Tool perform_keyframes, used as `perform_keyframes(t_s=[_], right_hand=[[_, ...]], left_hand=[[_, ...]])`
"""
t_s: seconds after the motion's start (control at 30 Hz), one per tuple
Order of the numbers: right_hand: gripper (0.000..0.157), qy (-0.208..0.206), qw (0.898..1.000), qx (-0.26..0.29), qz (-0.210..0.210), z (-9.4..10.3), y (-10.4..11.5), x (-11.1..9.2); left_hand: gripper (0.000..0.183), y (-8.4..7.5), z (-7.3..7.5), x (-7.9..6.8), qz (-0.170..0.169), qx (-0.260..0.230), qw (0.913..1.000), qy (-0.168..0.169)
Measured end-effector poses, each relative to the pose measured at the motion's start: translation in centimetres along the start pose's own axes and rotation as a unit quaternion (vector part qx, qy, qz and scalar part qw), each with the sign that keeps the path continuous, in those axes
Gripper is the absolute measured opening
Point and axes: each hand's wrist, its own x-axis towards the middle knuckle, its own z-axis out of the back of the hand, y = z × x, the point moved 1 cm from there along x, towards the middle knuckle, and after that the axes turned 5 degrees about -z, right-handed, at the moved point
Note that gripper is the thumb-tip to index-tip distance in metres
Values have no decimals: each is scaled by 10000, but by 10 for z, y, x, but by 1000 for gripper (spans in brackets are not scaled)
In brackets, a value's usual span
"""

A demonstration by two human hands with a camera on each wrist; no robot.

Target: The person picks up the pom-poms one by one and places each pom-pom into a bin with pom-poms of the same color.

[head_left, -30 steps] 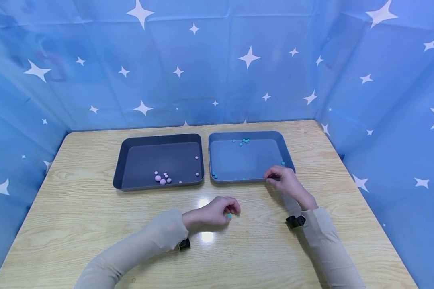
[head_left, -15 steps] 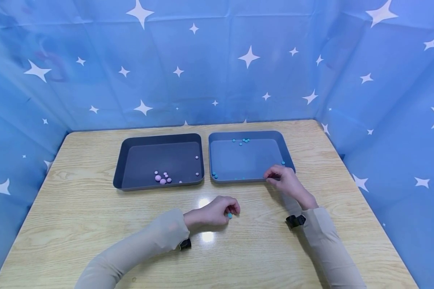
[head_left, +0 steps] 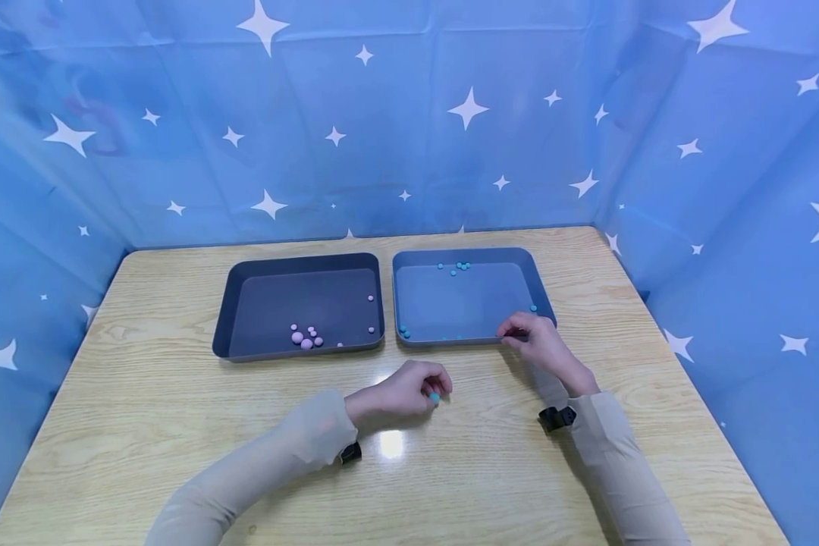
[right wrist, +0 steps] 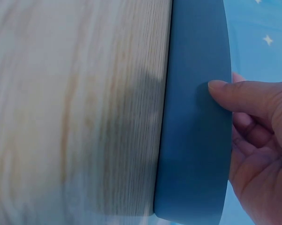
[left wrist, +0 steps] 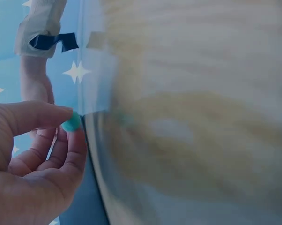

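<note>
My left hand (head_left: 409, 388) pinches a small teal ball (head_left: 434, 398) between thumb and fingers, just above the table in front of the trays. In the left wrist view the ball (left wrist: 71, 122) shows at the thumb's tip. Further right, my right hand (head_left: 541, 343) grips the near wall of the blue tray (head_left: 464, 303) close to its right corner. The right wrist view has the thumb (right wrist: 224, 91) on the outside of the tray wall (right wrist: 192, 150), with the fingers on the inner side. Several small teal balls (head_left: 460, 265) lie in the blue tray.
Left of the blue tray, a dark tray (head_left: 287, 299) holds several pink balls (head_left: 297, 337) of differing sizes. Both trays stand on a wooden table (head_left: 143, 394). A blue curtain (head_left: 409, 114) with white stars surrounds the back and sides.
My left hand has risen slightly from the table, and the teal ball has come up with it. The right hand keeps its hold on the blue tray.
</note>
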Motion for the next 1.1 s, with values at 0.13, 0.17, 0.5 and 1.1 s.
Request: perform_keyframes(t_s=[0.13,0.17,0.5,1.1], right_hand=[[12,-6,10000,-9,7,0,-1,0],[12,-8,10000,-15,6,0,-1,0],[15,-18,10000,-11,-35,0,0,0],[14,-54,9999,-73,74,-1,-1,0]], left_hand=[[27,-2,7,5,-81,-135,9998,-143],[27,-3,9,6,-112,-168,9996,-195],[27,-14,31,21,-335,-770,9942,-665],[24,-22,42,42,36,-1535,9795,-1307]])
